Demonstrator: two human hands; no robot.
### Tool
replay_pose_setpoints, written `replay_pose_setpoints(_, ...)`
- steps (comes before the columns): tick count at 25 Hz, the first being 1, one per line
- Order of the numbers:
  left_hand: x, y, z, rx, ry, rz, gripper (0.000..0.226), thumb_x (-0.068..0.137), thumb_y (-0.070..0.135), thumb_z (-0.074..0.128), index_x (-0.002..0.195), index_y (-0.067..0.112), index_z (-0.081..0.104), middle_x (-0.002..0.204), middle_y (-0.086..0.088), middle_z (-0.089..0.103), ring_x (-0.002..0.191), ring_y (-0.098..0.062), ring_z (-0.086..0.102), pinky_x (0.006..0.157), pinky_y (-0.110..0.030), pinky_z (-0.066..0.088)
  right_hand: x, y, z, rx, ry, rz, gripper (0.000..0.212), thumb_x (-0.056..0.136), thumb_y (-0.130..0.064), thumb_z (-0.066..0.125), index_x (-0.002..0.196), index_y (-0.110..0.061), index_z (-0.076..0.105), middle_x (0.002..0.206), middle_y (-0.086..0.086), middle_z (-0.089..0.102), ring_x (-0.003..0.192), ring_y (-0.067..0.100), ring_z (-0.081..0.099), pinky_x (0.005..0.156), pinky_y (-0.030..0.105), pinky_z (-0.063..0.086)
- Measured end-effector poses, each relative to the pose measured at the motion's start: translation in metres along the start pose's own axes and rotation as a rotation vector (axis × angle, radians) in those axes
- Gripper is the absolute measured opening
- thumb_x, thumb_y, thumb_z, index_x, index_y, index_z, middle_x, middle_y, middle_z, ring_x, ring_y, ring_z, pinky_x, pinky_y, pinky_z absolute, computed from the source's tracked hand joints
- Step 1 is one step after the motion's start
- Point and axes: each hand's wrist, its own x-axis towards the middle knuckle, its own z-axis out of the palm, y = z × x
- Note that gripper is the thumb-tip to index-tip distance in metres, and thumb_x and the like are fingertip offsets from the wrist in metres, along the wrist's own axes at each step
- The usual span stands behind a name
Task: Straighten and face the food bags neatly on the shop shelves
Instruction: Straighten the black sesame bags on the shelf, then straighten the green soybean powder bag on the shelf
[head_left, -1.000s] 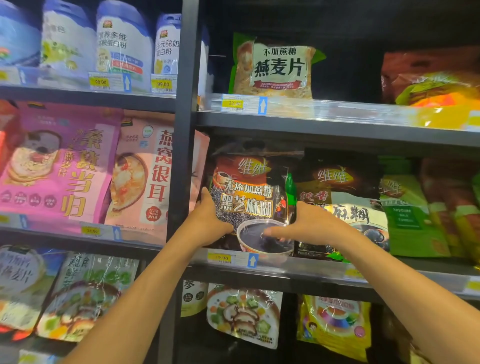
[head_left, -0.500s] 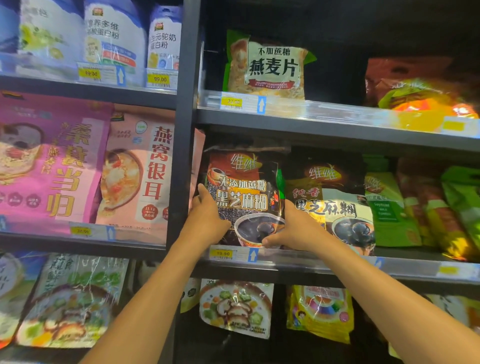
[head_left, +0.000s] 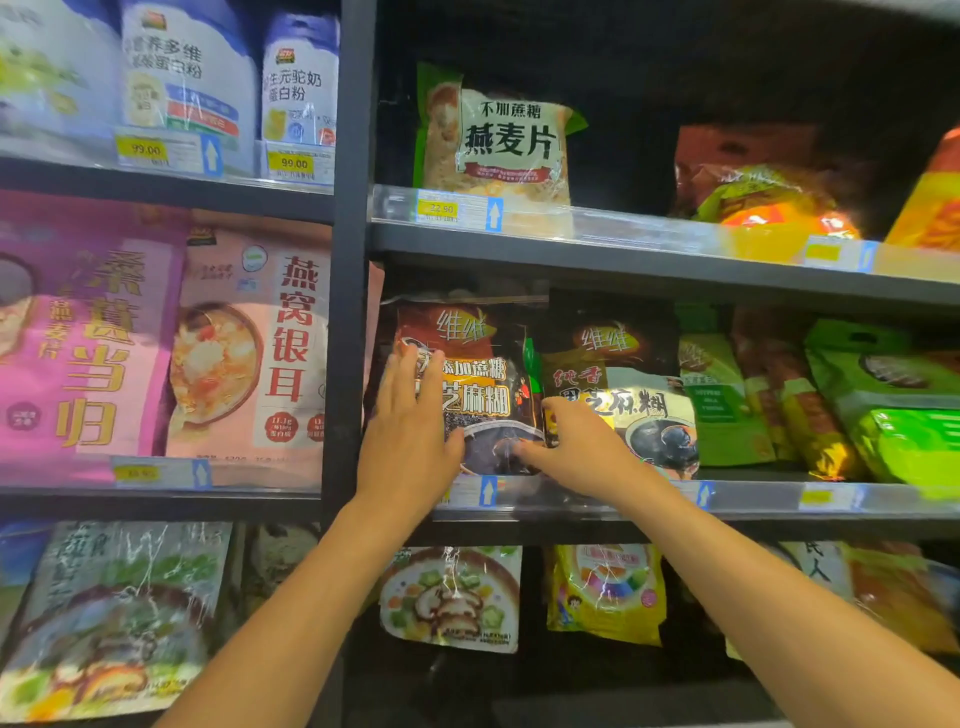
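At the mid left of the frame the pink bags (head_left: 249, 353) stand behind their price strip. Just right of the dark upright (head_left: 353, 312), my left hand (head_left: 408, 441) lies flat against the dark sesame-paste bag (head_left: 483, 395), fingers straight and close together, pointing up over its left half. The bag sits at the centre of the frame on the middle shelf, its foot behind the clear price rail (head_left: 649, 493), nearly upright, label towards me. My right hand (head_left: 582, 447) reaches in from the lower right, fingers stretched almost straight across the bag's lower right corner. Its thumb is up at the seam with the neighbouring sesame bag (head_left: 639, 405), which touches the first. Neither hand grips.

I judge this to be a glossy film pouch: fairly light, soft, slippery, and likely to slump or crinkle. It is best squared with flat palms or held low by both side edges, not pinched at the top seal. Further right, the green bags (head_left: 722, 405) lean.
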Motion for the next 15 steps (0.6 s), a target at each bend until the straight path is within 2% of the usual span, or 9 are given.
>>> replay_pose_setpoints(3, -0.005, 0.013, 0.004, 0.136, -0.037, 0.098, 0.081, 0.097, 0.057, 0.052, 0.163, 0.031, 0.011, 0.173, -0.003, 0.0, 0.159, -0.026, -0.007, 0.127, -0.051, 0.009, -0.012, 0.013, -0.013, -0.216, 0.167, -0.073, 0.064, 0.093, -0.062, 0.06, 0.144, -0.025, 0.053, 0.148, -0.001, 0.05, 0.128, 0.021, 0.055, 0.096, 0.037, 0.052)
replay_pose_setpoints(6, -0.012, 0.036, 0.018, 0.228, -0.051, 0.156, 0.083, 0.094, 0.073, 0.035, 0.163, 0.033, 0.013, 0.173, -0.004, 0.004, 0.159, -0.029, -0.005, 0.126, -0.055, 0.006, -0.032, 0.04, -0.033, -0.384, 0.297, -0.136, 0.064, 0.092, -0.063, 0.056, 0.146, -0.028, 0.053, 0.155, 0.0, 0.047, 0.14, 0.022, 0.046, 0.107, 0.044, 0.046)
replay_pose_setpoints(11, -0.021, 0.109, 0.057, 0.251, -0.038, 0.245, 0.086, 0.09, 0.075, 0.043, 0.161, 0.031, 0.023, 0.171, -0.006, 0.014, 0.159, -0.03, 0.002, 0.124, -0.062, 0.012, -0.077, 0.112, -0.085, -0.501, 0.382, -0.125, 0.066, 0.087, -0.061, 0.058, 0.144, -0.028, 0.055, 0.156, 0.003, 0.048, 0.144, 0.027, 0.043, 0.112, 0.047, 0.041)
replay_pose_setpoints(15, -0.03, 0.188, 0.096, 0.206, -0.055, 0.305, 0.086, 0.089, 0.072, 0.049, 0.16, 0.03, 0.027, 0.17, -0.007, 0.02, 0.158, -0.033, 0.01, 0.122, -0.063, 0.018, -0.122, 0.182, -0.136, -0.569, 0.374, -0.032, 0.071, 0.087, -0.061, 0.057, 0.148, -0.026, 0.052, 0.16, 0.006, 0.043, 0.148, 0.029, 0.038, 0.116, 0.049, 0.037)
